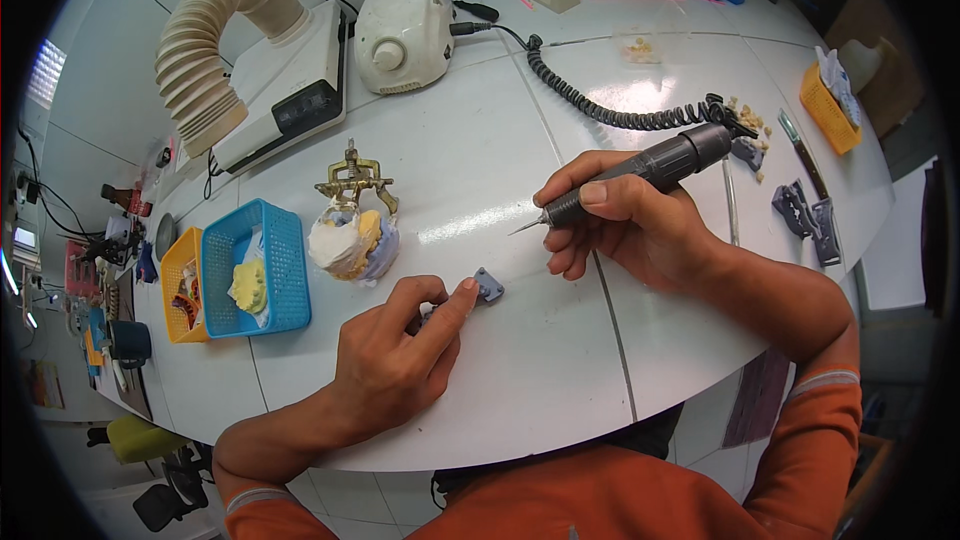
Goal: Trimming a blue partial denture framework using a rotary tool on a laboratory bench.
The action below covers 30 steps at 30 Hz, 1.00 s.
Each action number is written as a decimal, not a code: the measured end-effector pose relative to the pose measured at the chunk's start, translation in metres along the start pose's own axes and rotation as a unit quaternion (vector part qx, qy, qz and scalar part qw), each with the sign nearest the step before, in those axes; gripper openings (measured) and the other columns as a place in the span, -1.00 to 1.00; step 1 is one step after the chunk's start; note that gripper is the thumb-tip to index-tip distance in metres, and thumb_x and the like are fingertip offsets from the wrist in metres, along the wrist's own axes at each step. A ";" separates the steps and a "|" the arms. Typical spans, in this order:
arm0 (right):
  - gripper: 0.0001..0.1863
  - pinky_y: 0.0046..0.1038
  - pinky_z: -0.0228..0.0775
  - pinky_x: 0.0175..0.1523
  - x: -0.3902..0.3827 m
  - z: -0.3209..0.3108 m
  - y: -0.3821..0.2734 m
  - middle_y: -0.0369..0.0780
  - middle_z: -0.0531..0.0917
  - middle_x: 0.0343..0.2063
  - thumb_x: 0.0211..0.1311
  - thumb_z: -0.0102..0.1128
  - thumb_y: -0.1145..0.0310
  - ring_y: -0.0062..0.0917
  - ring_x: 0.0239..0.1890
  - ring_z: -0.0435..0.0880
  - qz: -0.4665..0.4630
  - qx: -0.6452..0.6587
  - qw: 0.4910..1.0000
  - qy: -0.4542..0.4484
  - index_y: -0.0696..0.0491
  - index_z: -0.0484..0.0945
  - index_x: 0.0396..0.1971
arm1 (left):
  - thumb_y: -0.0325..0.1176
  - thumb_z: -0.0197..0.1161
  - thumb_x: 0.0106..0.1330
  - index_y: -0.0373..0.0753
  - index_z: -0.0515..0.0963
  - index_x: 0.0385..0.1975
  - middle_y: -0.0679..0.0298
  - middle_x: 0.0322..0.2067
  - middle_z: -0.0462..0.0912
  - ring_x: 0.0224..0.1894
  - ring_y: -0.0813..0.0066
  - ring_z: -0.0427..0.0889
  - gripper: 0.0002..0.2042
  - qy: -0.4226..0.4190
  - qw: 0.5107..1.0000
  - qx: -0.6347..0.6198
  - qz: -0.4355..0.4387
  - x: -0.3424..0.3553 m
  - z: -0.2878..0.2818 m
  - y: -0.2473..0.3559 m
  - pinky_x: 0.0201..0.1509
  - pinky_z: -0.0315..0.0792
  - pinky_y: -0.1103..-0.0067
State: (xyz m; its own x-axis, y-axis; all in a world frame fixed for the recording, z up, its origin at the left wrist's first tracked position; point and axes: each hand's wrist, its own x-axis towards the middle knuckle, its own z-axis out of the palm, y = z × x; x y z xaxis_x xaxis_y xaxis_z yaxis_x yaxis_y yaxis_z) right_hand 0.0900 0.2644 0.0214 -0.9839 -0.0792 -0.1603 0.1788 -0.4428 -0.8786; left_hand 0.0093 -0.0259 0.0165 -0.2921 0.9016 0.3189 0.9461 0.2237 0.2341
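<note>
We grip 1 dark handpiece (655,163) in our right hand (645,225); our left hand (395,345) touches 1 grey-blue piece (490,286), its hold too hidden to tell.

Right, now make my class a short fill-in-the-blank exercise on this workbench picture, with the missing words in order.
The person's bare hand gripping the black cylindrical handpiece is the ____ one.
The pale yellow lump lies in a rectangular plastic basket coloured ____.
In the picture, the ribbed beige hose stands to the ____ of the rounded white control box with a dial.

Missing words: right; blue; left.
</note>
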 end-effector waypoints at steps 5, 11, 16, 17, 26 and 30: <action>-0.58 -0.31 0.71 -0.07 -0.002 -0.001 -0.001 -0.02 0.74 -0.25 0.44 0.14 0.29 -0.29 -0.19 0.82 -0.001 0.000 1.000 0.001 0.32 0.57 0.10 | -0.66 0.44 0.10 -0.36 0.68 0.07 0.15 -0.24 0.61 -0.49 0.45 0.60 -0.55 0.069 0.997 -0.039 -0.005 0.002 0.008 0.001 -0.52 0.48 0.53; -0.57 -0.31 0.71 -0.07 0.001 -0.001 -0.001 -0.02 0.73 -0.25 0.43 0.15 0.28 -0.28 -0.20 0.82 -0.006 0.005 1.000 -0.009 0.32 0.56 0.10 | -0.64 0.41 0.16 -0.40 0.66 0.06 0.12 -0.31 0.66 -0.46 0.36 0.66 -0.59 0.044 0.998 -0.046 -0.007 0.006 0.006 0.000 -0.45 0.54 0.48; -0.56 -0.31 0.70 -0.08 -0.001 -0.002 -0.001 -0.02 0.73 -0.25 0.43 0.16 0.29 -0.27 -0.20 0.82 -0.003 -0.002 1.000 -0.006 0.33 0.56 0.11 | -0.59 0.38 0.27 -0.41 0.55 0.20 0.09 -0.31 0.70 -0.40 0.33 0.73 -0.54 0.091 0.978 -0.177 -0.062 -0.001 0.005 0.003 -0.33 0.62 0.49; -0.56 -0.31 0.70 -0.08 -0.002 -0.002 0.000 -0.01 0.73 -0.25 0.43 0.16 0.29 -0.27 -0.20 0.82 -0.002 -0.002 1.000 -0.002 0.33 0.56 0.11 | -0.60 0.32 0.33 -0.46 0.49 0.20 0.02 -0.26 0.71 -0.31 0.32 0.77 -0.57 0.055 0.975 -0.199 -0.086 0.000 0.003 0.002 -0.26 0.64 0.49; -0.58 -0.32 0.72 -0.08 -0.001 -0.001 0.003 0.01 0.74 -0.25 0.43 0.16 0.31 -0.27 -0.20 0.83 -0.006 -0.021 1.000 -0.017 0.33 0.57 0.11 | -0.49 0.28 0.45 -0.43 0.51 0.07 -0.01 -0.21 0.67 -0.41 0.20 0.71 -0.73 0.042 0.985 -0.162 -0.033 0.001 0.014 -0.011 -0.32 0.60 0.42; -0.61 -0.32 0.75 -0.07 -0.003 -0.002 0.004 0.01 0.74 -0.27 0.45 0.19 0.32 -0.30 -0.22 0.83 -0.019 -0.086 0.995 -0.043 0.34 0.60 0.07 | -0.22 0.45 0.41 -0.35 0.61 -0.04 0.14 -0.29 0.65 -0.52 0.27 0.64 -0.67 -0.014 0.980 -0.188 -0.070 0.002 0.006 -0.005 -0.43 0.54 0.42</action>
State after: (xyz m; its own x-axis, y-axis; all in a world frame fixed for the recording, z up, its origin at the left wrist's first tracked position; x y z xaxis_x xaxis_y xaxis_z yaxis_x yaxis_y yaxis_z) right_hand 0.0941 0.2651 0.0176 -0.9850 -0.1455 -0.0925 0.1317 -0.2889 -0.9483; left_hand 0.0052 -0.0229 0.0105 -0.4065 0.8827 0.2356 0.7775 0.1988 0.5966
